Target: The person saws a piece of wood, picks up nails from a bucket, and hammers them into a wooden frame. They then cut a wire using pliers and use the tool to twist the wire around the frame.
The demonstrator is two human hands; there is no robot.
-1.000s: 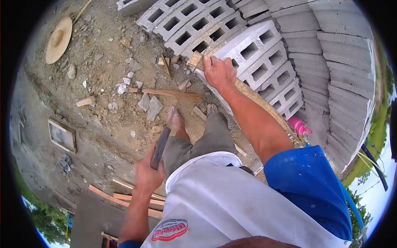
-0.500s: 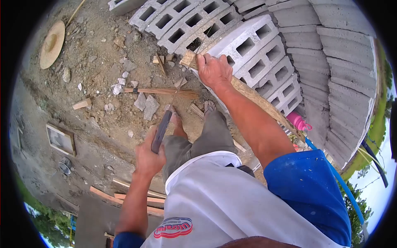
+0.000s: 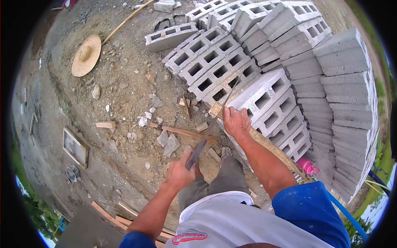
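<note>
Knife (image 3: 201,142) slants upward, its blade against the top end of a wooden slat (image 3: 276,149) that leans on stacked concrete blocks (image 3: 264,97). Left hand (image 3: 180,172) is clenched around the handle; right hand (image 3: 236,122) grips the slat.

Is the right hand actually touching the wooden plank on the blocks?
Touching. The head view shows the right hand wrapped over the wooden plank near its upper end, fingers closed on it.
</note>
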